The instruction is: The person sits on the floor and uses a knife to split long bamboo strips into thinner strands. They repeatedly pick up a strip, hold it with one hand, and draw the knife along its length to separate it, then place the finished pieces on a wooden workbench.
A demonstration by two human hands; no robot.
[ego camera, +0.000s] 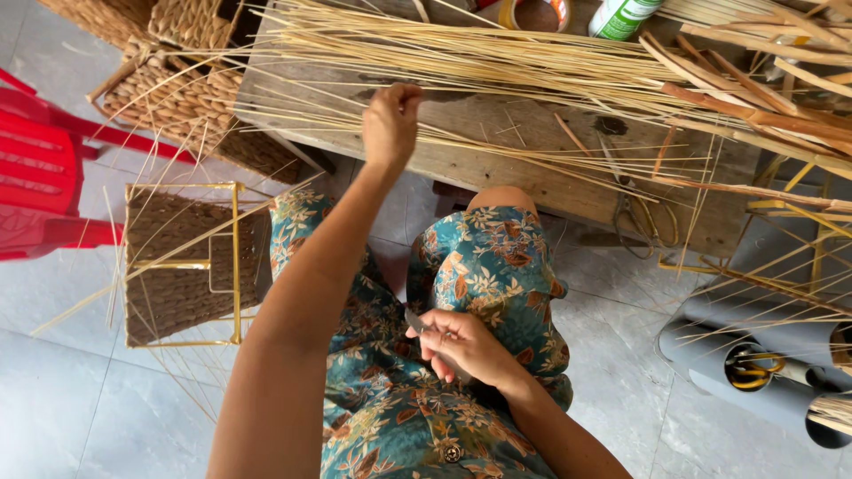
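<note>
Left hand: (390, 124) raised over the bench edge, fingers closed in a pinch on thin pale strips from the spread; exact no. of strips pinched can't be told.
Right hand: (461, 344) rested on the lap, fingers curled shut around 1 small knife (415, 321); only the grey blade tip is seen poking out toward the left.
Cane strips: (497, 66) too many to count; 1 big loose sheaf is laid across the bench, fanned L to R, some ends hung past the front edge.
Wider splints: (754, 98) approx. a dozen brownish flat pieces, piled at the bench's right end, overlapped with the thin strips.
Bench: (497, 168) 1 worn wooden top, set just ahead of the knees.
Scissors: (635, 208) 1 pair, laid at the bench's front edge, handles hung toward the floor.
Tape roll: (532, 13) 1, at the bench's far edge, partly cut off by the frame.
Bottle: (621, 16) 1, white w/ green, beside the tape roll.
Framed basket: (182, 266) 1 woven box in a yellow metal frame, stood on the floor tiles left of the legs, strips leaned across it.
Other baskets: (177, 89) at least 2 woven, stacked top left.
Red chair: (40, 168) 1, plastic, far left.
Grey rolls: (754, 346) 1 stack on the floor, right; 1 yellow-handled tool tucked inside.
</note>
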